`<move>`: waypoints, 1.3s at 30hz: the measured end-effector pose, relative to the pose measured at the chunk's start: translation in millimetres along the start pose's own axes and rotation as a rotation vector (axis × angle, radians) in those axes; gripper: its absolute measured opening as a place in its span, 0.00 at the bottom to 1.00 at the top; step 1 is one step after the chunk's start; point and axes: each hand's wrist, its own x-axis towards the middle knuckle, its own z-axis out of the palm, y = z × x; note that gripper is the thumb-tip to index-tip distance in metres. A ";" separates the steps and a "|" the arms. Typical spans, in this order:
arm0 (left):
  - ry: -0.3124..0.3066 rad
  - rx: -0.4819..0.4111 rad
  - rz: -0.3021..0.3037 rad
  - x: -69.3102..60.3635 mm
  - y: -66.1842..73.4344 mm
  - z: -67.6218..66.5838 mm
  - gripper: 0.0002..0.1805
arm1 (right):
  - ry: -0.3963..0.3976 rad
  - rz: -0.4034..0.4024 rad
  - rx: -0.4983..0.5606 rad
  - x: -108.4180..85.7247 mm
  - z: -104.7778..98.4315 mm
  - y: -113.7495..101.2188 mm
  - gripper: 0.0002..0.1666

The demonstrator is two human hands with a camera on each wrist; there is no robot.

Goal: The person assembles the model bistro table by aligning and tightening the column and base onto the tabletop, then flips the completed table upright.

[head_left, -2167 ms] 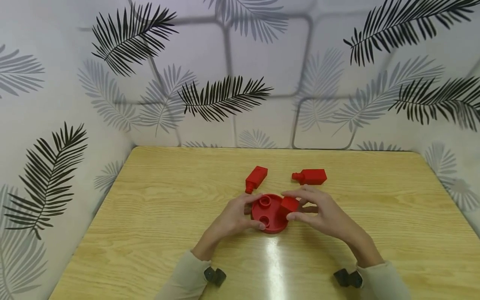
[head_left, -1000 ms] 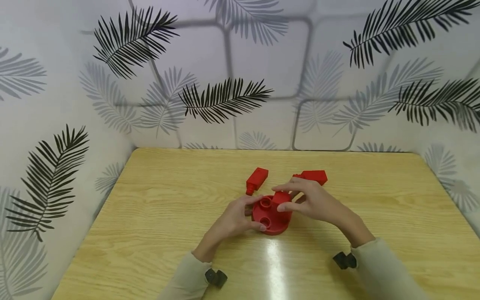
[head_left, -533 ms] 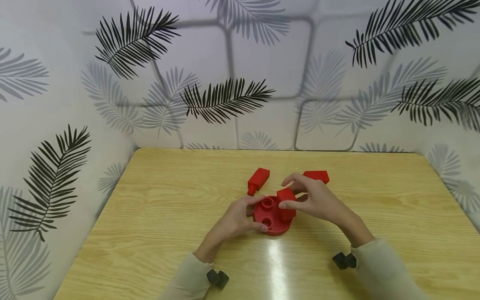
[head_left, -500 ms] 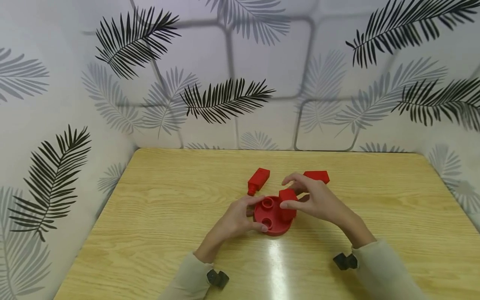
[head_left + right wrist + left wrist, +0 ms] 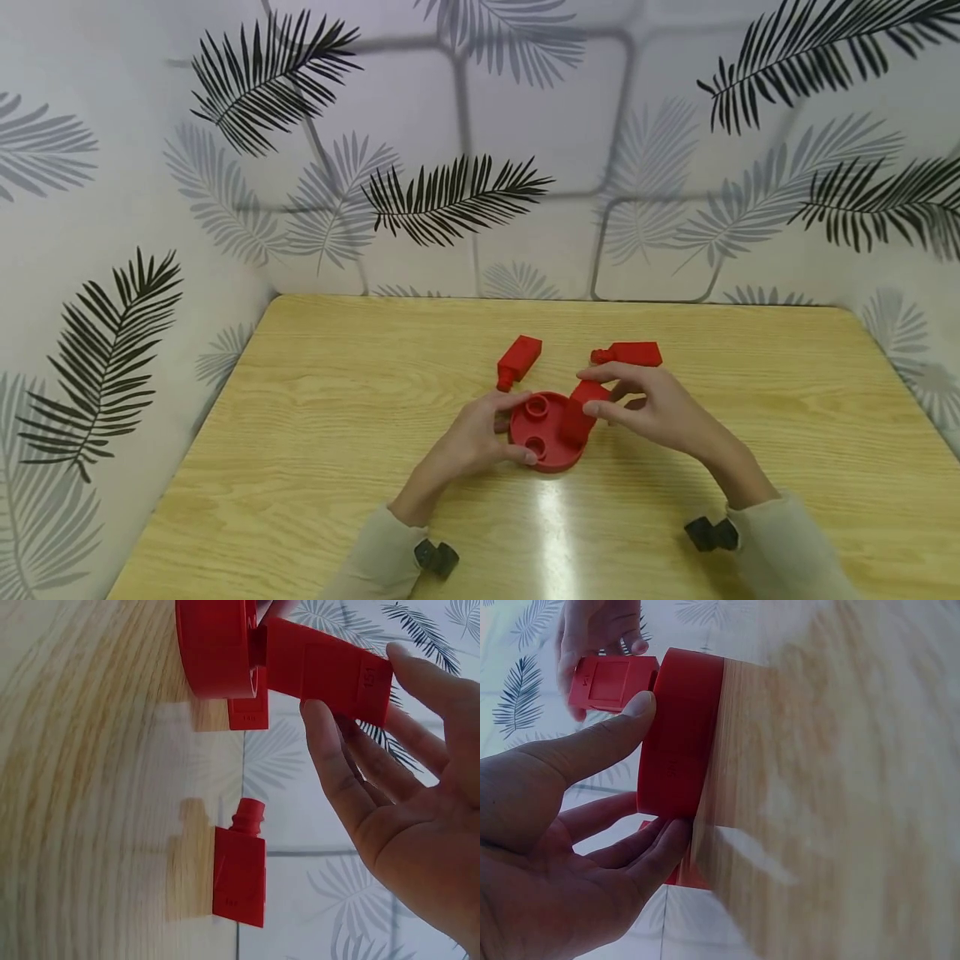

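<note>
The round red base lies flat on the table, two ring sockets showing on its left part. My left hand grips its left rim between thumb and fingers. With thumb and fingertips my right hand holds a red block over the right part of the base, its top tilted to the right. In the right wrist view the neck of this block meets the base; whether it sits in a socket is hidden. The left wrist view shows my left thumb on the base's side wall.
Two more red blocks with necks lie on the table behind the base: one near my left fingertips, the other just behind my right hand. The wooden table ends at a leaf-patterned backdrop.
My right hand has shifted right and the block in it now leans to the right. The right-hand loose block shows more fully. My left hand keeps its grip on the base.
</note>
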 end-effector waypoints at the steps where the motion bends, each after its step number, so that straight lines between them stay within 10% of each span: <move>1: 0.003 -0.003 -0.004 0.3 0.5 -0.4 0.45 | -0.003 -0.006 -0.001 -0.9 -1.4 0.2 0.26; 39: -0.003 0.011 -0.024 3.6 -1.4 0.4 0.45 | -0.049 -0.110 0.018 -2.7 24.7 -13.8 0.22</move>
